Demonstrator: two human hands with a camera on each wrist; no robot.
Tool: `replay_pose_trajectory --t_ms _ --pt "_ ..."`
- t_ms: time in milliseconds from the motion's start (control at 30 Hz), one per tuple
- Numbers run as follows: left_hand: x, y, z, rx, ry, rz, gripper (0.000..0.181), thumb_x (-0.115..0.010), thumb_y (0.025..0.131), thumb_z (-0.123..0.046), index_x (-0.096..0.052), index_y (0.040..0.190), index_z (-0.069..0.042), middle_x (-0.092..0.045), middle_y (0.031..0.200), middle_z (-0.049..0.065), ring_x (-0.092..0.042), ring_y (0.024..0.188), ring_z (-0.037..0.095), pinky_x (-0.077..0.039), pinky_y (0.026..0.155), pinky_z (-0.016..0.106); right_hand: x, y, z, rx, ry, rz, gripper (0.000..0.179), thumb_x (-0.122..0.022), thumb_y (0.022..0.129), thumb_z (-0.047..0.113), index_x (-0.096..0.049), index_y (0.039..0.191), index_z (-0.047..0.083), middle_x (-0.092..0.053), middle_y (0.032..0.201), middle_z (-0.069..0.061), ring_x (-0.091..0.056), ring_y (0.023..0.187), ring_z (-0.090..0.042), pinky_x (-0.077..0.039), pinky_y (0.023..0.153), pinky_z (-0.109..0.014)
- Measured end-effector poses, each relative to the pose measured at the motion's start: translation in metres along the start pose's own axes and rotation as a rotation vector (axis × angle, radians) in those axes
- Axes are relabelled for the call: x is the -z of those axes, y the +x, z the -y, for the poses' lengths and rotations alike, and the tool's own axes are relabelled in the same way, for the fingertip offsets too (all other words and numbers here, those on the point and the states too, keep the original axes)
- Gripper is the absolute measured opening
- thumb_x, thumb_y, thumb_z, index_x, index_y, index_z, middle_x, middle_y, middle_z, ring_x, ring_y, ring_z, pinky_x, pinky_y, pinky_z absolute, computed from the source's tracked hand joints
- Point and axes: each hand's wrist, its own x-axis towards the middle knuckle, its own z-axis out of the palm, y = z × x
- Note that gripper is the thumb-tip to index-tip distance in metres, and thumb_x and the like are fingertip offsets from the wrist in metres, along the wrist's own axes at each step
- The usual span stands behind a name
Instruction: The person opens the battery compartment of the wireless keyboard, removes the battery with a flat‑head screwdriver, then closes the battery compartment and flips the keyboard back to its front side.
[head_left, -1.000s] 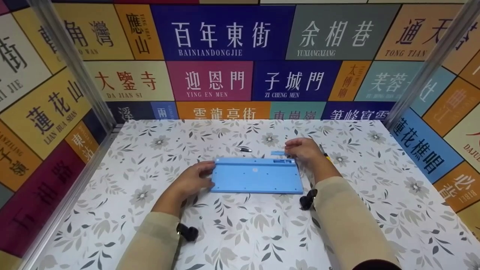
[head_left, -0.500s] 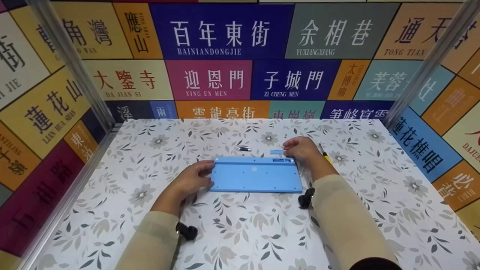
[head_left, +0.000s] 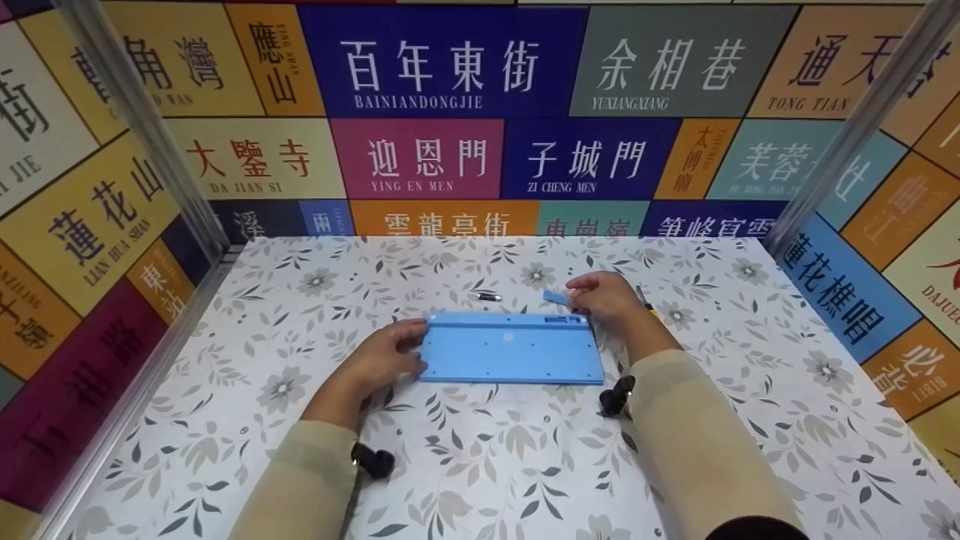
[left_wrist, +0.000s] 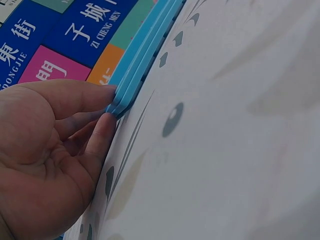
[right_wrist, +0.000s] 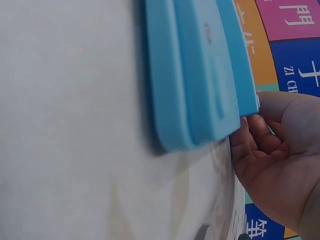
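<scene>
A light-blue keyboard point(head_left: 502, 356) lies face down on the table, its small battery compartment point(head_left: 562, 319) uncovered at the far right corner. My left hand point(head_left: 382, 356) holds the keyboard's left end; in the left wrist view the thumb is on top of the corner and a finger lies low against its edge. Just beyond the far right corner, my right hand point(head_left: 607, 298) pinches a small blue battery cover point(head_left: 555, 298) that sticks out to the left, tilted. The right wrist view shows the right hand point(right_wrist: 280, 155) behind the keyboard's end point(right_wrist: 195, 100), its fingertips partly hidden.
A small black-and-silver battery point(head_left: 489, 297) lies behind the keyboard. To the right of my right hand is a screwdriver point(head_left: 649, 307) with a yellow-and-black handle, partly hidden by the forearm. Sign-patterned walls point(head_left: 427, 161) enclose the flowered table point(head_left: 480, 457).
The battery cover has tilted, its left end now higher and farther from the keyboard, as my right hand shifted slightly. My left hand has stayed on the keyboard's left end.
</scene>
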Motion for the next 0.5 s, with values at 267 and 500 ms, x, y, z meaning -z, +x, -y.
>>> replay_pose_trajectory --t_ms 267,500 --pt "0.001 -0.001 -0.001 0.012 -0.001 0.001 0.069 -0.081 0.088 -0.006 -0.061 0.152 -0.022 -0.051 0.165 -0.007 -0.048 0.155 0.025 -0.029 0.135 0.047 0.009 -0.009 0.001 -0.012 0.209 -0.003 0.042 -0.069 0.102 0.007 -0.063 0.143 0.004 -0.069 0.124 -0.013 -0.069 0.116 -0.028 -0.062 0.101 -0.039" --pt "0.001 -0.001 0.001 -0.013 -0.007 0.005 0.070 -0.079 0.088 -0.005 -0.059 0.154 -0.017 -0.051 0.166 -0.004 -0.047 0.155 0.026 -0.031 0.134 0.046 0.017 -0.020 0.000 0.019 0.218 0.007 0.043 -0.070 0.103 0.011 -0.062 0.144 0.002 -0.067 0.142 -0.017 -0.067 0.128 -0.027 -0.057 0.112 -0.042"
